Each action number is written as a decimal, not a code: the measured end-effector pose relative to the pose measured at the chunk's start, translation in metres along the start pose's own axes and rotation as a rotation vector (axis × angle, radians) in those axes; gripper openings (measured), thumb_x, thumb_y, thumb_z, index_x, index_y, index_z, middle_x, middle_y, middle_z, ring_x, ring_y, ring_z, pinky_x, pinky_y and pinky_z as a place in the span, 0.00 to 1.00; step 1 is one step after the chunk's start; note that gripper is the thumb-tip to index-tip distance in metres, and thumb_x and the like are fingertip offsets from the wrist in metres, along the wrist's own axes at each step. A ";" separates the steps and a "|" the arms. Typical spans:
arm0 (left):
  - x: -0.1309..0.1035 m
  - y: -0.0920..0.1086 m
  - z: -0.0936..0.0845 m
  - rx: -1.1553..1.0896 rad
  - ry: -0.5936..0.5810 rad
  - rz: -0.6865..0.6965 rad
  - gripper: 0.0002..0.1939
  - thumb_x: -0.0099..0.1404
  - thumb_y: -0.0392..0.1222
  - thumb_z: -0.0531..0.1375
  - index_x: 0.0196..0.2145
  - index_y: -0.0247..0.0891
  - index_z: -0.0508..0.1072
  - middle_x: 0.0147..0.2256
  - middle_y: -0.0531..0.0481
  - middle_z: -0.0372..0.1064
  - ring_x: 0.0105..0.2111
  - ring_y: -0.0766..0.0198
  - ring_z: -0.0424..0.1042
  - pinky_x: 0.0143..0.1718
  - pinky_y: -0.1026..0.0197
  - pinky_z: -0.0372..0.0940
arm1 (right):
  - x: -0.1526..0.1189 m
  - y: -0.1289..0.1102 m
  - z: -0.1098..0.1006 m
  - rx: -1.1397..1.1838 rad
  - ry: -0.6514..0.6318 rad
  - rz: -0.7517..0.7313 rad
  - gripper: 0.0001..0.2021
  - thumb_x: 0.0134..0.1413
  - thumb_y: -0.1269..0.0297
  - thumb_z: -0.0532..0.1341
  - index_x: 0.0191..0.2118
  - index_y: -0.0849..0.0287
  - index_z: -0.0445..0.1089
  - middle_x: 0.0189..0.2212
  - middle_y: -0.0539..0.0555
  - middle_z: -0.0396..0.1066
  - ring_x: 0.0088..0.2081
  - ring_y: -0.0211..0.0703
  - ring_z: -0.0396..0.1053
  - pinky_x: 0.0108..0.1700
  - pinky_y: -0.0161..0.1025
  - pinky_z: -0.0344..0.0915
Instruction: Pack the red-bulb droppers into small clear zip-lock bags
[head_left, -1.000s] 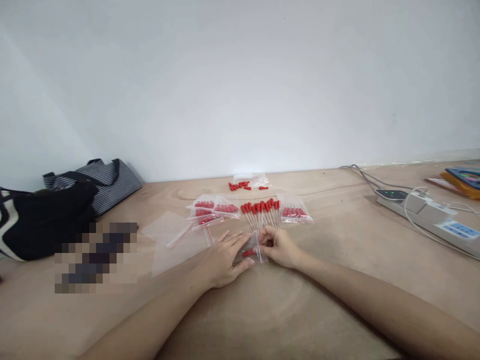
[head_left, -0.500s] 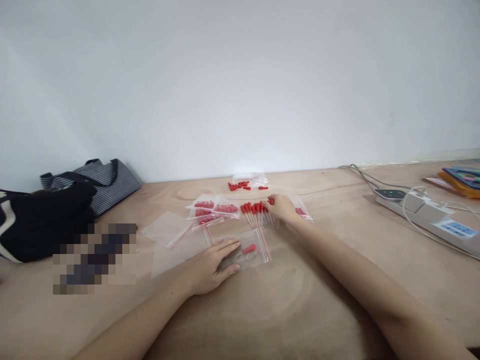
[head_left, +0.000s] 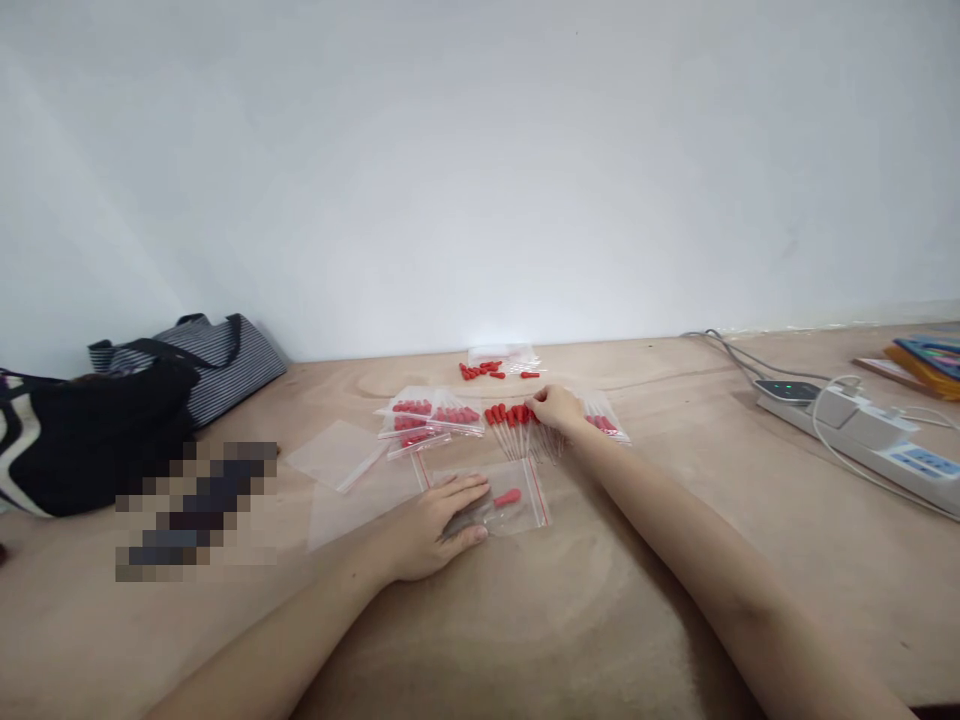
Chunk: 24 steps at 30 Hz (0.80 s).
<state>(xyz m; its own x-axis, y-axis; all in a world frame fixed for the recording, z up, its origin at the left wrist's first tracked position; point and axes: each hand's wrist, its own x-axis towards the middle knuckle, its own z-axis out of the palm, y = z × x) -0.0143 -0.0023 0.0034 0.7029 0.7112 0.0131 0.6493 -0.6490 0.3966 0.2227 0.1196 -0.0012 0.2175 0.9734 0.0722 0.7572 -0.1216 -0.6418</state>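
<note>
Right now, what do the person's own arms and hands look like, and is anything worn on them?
Both forearms are bare up to the picture's edge: no sleeves show. The left hand and right hand wear no gloves, and no watch, bracelet or ring is visible. The fingernails are too small to judge.

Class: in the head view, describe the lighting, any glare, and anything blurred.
Head view: soft, even light, faint shadows; bright glare on the clear plastic bags by the wall; a pixelated block on the wooden table; left hand and right hand sharp.
</note>
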 end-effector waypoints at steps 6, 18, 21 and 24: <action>0.000 0.002 -0.002 -0.008 0.011 0.007 0.25 0.63 0.50 0.51 0.56 0.41 0.55 0.57 0.48 0.51 0.56 0.57 0.51 0.55 0.52 0.51 | -0.010 0.016 -0.031 0.280 0.003 -0.031 0.11 0.49 0.59 0.53 0.30 0.61 0.68 0.27 0.53 0.72 0.25 0.37 0.67 0.27 0.32 0.61; 0.001 0.003 -0.002 -0.014 0.002 -0.027 0.25 0.63 0.50 0.51 0.56 0.42 0.55 0.57 0.49 0.51 0.56 0.57 0.50 0.55 0.51 0.50 | -0.071 0.048 -0.022 0.868 0.121 0.040 0.16 0.37 0.51 0.61 0.25 0.60 0.63 0.24 0.53 0.69 0.28 0.40 0.68 0.30 0.35 0.63; 0.001 0.003 -0.002 -0.008 0.003 -0.026 0.25 0.63 0.50 0.50 0.56 0.42 0.55 0.57 0.49 0.51 0.56 0.57 0.50 0.55 0.52 0.50 | -0.081 0.044 -0.018 0.854 0.110 0.050 0.17 0.37 0.49 0.60 0.26 0.59 0.63 0.24 0.53 0.69 0.26 0.39 0.66 0.27 0.34 0.61; 0.001 0.003 -0.002 -0.011 0.014 -0.015 0.24 0.63 0.50 0.50 0.56 0.43 0.55 0.57 0.49 0.51 0.56 0.57 0.51 0.54 0.52 0.51 | -0.093 0.044 -0.017 0.819 -0.023 0.026 0.17 0.38 0.50 0.60 0.26 0.59 0.63 0.20 0.50 0.67 0.20 0.34 0.61 0.22 0.32 0.56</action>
<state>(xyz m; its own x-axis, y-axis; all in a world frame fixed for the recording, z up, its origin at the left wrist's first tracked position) -0.0120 -0.0032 0.0062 0.6887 0.7248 0.0201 0.6566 -0.6351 0.4068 0.2467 0.0205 -0.0233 0.2091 0.9771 0.0398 0.0602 0.0278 -0.9978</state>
